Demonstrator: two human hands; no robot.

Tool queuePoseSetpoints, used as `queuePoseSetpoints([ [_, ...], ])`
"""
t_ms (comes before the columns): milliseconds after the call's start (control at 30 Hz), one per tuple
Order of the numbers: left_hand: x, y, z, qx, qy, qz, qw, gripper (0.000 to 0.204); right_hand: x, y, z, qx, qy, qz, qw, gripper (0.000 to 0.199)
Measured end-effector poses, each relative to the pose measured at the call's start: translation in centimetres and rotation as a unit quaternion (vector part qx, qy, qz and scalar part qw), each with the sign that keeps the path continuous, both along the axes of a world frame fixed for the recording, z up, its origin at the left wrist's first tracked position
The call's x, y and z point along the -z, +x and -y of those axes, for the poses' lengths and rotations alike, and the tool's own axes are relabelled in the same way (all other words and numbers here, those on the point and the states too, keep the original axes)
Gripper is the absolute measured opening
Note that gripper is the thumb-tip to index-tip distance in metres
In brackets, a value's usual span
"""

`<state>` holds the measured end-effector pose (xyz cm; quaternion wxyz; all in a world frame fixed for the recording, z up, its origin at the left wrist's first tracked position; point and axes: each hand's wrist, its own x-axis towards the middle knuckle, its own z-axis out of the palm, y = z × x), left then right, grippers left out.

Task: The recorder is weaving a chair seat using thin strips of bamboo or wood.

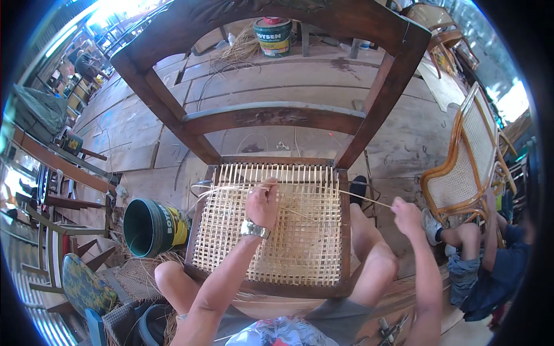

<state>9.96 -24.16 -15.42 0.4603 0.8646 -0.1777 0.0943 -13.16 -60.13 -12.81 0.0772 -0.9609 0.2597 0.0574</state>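
Note:
A dark wooden chair frame (345, 248) stands in front of my knees, its backrest on the far side. An open-weave cane seat (306, 242) fills it, with mostly lengthwise strands near the back rail. My left hand (262, 206), with a metal watch on its wrist, is closed over the far part of the weave; pale cane strands run from its fingers leftward past the frame. Out to the right, my right hand (407, 217) pinches the end of a cane strand (369, 199), which stretches from the seat's right side. A thin dark rod (309, 182) lies across the far strands.
A green bucket (138, 228) lies tipped at the left; another green bucket (273, 37) stands beyond the chair near loose cane. To the right are a rattan chair (456, 173) and a seated person (502, 259). Hand tools (389, 334) lie at lower right.

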Motion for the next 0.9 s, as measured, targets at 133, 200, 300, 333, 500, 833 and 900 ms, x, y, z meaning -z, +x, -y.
queuePoseSetpoints([
  [133,-0.5,0.9,-0.6,0.046,-0.067,-0.026,0.996,0.020,1.5,-5.1,6.7,0.089,-0.047,-0.071,0.992,0.012],
  [200,-0.7,0.9,-0.7,0.064,-0.028,0.001,0.998,0.020,3.0,-5.4,8.3,0.081,-0.179,-0.242,0.950,0.020],
  [300,-1.0,0.8,-1.4,0.082,0.040,0.032,0.995,0.024,1.5,0.7,2.2,-0.051,0.020,0.191,0.980,0.026],
  [333,-1.5,0.7,-1.6,0.077,0.051,0.004,0.996,0.026,0.1,3.7,-0.7,-0.087,0.139,0.230,0.959,0.028],
  [500,-1.6,1.0,-2.4,0.042,-0.003,0.035,0.998,0.040,0.8,11.2,-6.3,0.027,0.340,0.096,0.935,0.041],
  [833,-8.3,7.4,-14.3,-0.107,-0.250,-0.075,0.959,0.051,0.6,9.5,-8.3,-0.023,0.108,0.257,0.960,0.027],
  [900,-10.1,8.6,-17.0,-0.111,-0.227,-0.032,0.967,0.045,2.1,9.8,-7.3,-0.029,0.177,0.243,0.953,0.027],
])
